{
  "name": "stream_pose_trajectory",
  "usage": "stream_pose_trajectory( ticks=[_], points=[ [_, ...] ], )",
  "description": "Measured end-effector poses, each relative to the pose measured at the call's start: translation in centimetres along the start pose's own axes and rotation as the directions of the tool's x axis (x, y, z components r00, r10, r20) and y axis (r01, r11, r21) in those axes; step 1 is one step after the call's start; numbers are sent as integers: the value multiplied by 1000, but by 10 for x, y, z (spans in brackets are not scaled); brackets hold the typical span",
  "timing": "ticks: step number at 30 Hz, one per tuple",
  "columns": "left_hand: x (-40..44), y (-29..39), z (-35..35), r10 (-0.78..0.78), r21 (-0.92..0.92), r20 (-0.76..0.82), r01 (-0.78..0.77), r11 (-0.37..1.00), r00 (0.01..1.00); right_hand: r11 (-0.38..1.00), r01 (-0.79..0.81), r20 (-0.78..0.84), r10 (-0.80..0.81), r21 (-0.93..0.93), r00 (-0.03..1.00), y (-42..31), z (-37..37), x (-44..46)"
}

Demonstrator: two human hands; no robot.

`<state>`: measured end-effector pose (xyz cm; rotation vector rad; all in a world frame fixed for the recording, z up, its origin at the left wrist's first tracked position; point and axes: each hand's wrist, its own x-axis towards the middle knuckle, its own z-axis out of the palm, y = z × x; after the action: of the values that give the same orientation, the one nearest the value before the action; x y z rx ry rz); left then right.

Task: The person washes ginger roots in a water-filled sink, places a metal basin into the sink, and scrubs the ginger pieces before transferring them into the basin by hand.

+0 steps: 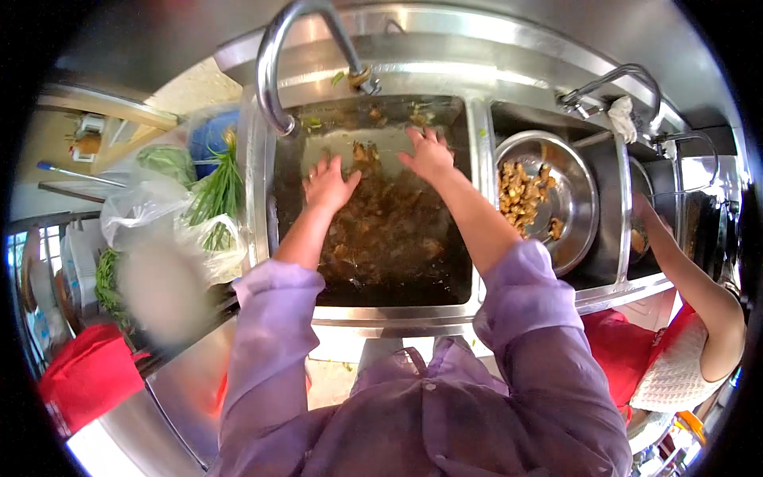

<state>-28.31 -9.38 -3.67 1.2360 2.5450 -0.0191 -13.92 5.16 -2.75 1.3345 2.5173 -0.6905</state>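
My left hand is open, fingers spread, over the left part of a steel sink basin. To its right, my right hand reaches toward the basin's far side, fingers apart and holding nothing. Both hands are at the murky water; whether the fingertips touch it I cannot tell. Brown knobbly pieces, possibly ginger root, lie in the water below and between my hands. A few green scraps float along the far edge.
A curved faucet arches over the basin's far left. In the basin at right, a steel bowl holds similar knobbly pieces. A co-worker's arm reaches into the far-right basin. Green onions and plastic bags lie at left.
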Motion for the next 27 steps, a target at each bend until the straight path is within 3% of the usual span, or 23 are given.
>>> stream_pose_trajectory(
  ticks=[1, 2, 3, 4, 5, 6, 9, 12, 18, 24, 27],
  points=[
    [6, -3, -6, -68, -33, 187, 75, 997, 980, 995, -96, 280, 101, -31, 955, 0, 13, 26],
    [14, -9, 7, -61, -34, 215, 69, 997, 975, 981, -160, 534, 194, -110, 823, 0, 26, 51],
    [21, -16, 18, -140, -15, 362, 156, 988, 922, 976, -179, 604, 219, -127, 766, 5, 44, 64],
    [29, -23, 28, -217, 20, 496, 238, 971, 841, 974, -198, 612, 225, -111, 758, 10, 63, 67],
    [51, -48, 71, -215, 119, 634, 181, 976, 743, 972, -215, 608, 226, -92, 761, 12, 80, 69],
    [63, -59, 97, -194, 107, 681, 166, 980, 706, 970, -234, 608, 226, -68, 761, 15, 96, 70],
    [61, -77, 124, -155, 3, 735, 227, 974, 660, 944, -324, 630, 215, 61, 746, 22, 128, 55],
    [41, -99, 146, -123, -169, 773, 388, 906, 623, 878, -424, 662, 185, 220, 727, 21, 149, 31],
    [12, -100, 154, -79, -408, 836, 711, 573, 543, 603, -595, 718, 51, 532, 694, -12, 172, -7],
    [-20, -59, 124, 52, -415, 909, 888, 199, 413, 304, -671, 718, -67, 676, 693, -50, 164, -51],
    [-35, -37, 89, -14, -485, 873, 870, 91, 488, 146, -705, 718, -80, 694, 691, -64, 152, -64]
  ],
)
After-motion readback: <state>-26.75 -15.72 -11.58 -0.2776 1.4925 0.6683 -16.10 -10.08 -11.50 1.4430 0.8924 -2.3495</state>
